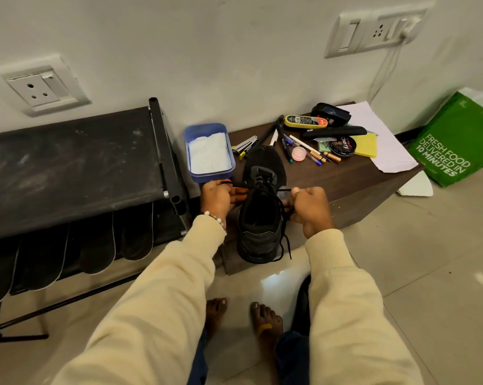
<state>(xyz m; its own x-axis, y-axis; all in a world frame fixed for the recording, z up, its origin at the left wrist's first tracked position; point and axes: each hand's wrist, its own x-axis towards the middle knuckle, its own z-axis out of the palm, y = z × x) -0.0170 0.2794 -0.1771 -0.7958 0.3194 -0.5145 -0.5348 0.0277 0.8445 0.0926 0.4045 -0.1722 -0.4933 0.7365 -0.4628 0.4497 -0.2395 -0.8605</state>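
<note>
Now both hands [262,201] pinch the black shoe's [261,215] laces [286,190].

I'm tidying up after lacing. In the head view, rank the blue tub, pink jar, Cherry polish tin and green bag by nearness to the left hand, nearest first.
From the left hand, pinching the shoelace:
1. blue tub, just beyond it
2. pink jar, to the right
3. Cherry polish tin, farther right
4. green bag, far right

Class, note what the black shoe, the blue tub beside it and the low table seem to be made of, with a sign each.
Black shoe: probably knit fabric, matte, finely textured toe.
Blue tub: plastic, smooth, moulded rounded rim.
Low table: likely wood-look laminate, dark grain, slight sheen.
</note>
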